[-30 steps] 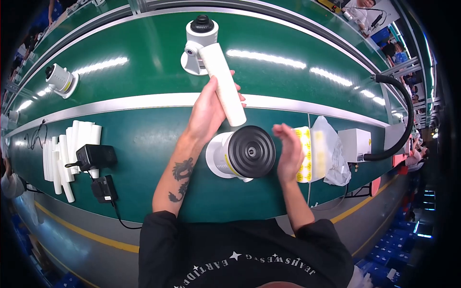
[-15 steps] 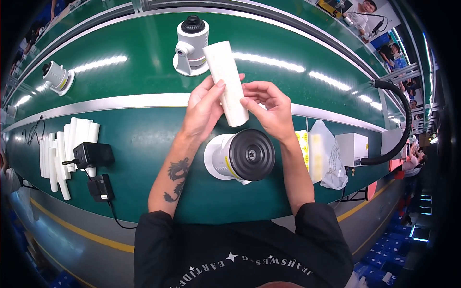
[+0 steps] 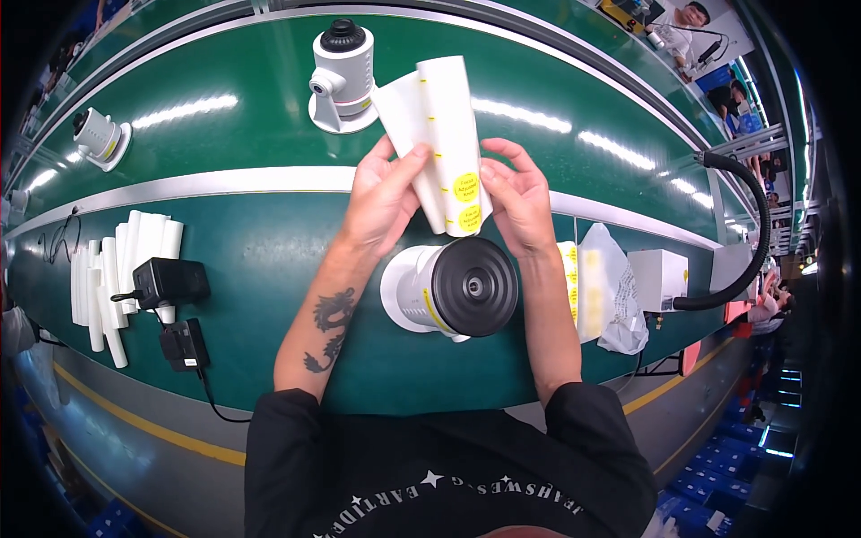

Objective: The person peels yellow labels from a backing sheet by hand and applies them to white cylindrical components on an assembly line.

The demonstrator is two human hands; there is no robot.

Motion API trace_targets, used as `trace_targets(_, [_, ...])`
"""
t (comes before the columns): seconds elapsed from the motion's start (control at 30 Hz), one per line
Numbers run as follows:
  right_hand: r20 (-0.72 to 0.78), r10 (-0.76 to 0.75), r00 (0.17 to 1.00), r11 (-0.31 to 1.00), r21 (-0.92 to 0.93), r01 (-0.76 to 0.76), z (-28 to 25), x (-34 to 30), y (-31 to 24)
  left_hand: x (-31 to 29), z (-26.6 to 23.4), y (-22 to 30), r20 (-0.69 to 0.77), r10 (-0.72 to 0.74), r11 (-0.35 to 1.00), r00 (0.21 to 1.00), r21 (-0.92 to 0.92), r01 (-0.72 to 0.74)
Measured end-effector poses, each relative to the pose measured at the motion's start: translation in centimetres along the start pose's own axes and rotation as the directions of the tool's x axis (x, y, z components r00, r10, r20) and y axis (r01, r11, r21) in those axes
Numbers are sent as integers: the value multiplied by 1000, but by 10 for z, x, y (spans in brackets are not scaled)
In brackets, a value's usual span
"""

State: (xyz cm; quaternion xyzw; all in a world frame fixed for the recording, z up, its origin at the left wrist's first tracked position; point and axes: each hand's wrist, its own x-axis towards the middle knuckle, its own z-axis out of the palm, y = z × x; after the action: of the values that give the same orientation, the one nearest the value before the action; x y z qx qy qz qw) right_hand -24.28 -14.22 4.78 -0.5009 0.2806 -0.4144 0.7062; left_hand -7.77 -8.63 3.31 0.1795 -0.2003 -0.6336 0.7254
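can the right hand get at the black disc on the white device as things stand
Probably yes: the black disc sits close to the right hand with nothing visible covering it, though that hand is at the white sheet's edge.

- One garment: a black short-sleeved fabric T-shirt [image 3: 498, 439] with a matte surface.
- Two loose, wide black sleeves, left sleeve [image 3: 282, 426] and right sleeve [image 3: 592, 417], each ending near the elbow.
- One curved row of white printed capital letters [image 3: 413, 492], serif in form, across the shirt.
- White printed four-pointed stars set along that row: one large star [image 3: 431, 480], with smaller ones to either side.
- Left forearm [image 3: 306, 345]: bare, bearing a dark dragon-shaped tattoo [image 3: 332, 314] with a curling lower part.
- Right forearm [image 3: 550, 314]: bare, plain.
- Left hand [image 3: 381, 197] and right hand [image 3: 522, 206]: bare.
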Motion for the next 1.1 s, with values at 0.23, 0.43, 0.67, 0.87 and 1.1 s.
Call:
trace_targets(0.23, [88, -245, 965, 888, -380, 260, 13, 2, 12, 4, -8, -16, -132, 189, 944, 973, 297, -143])
trace_targets(0.43, [213, -121, 970, 956, -240, 172, 21, 0, -5, 1, -10, -27, -162, 443, 790, 882, 537, -298])
trace_targets(0.67, [218, -260, 941, 809, -483, 335, 14, 4, -3, 0, -3, -12, -161, 210, 961, 964, 216, -173])
trace_targets(0.87, [200, -307, 930, 759, -539, 367, 22, 1, -8, -1, 1, -5, -12, 176, 930, 984, 331, -162])
trace_targets(1.1, [261, -491, 831, 533, -664, 524, 16, 4, -7, -4, 9, -6, -5, 287, 870, 958, 419, -259])
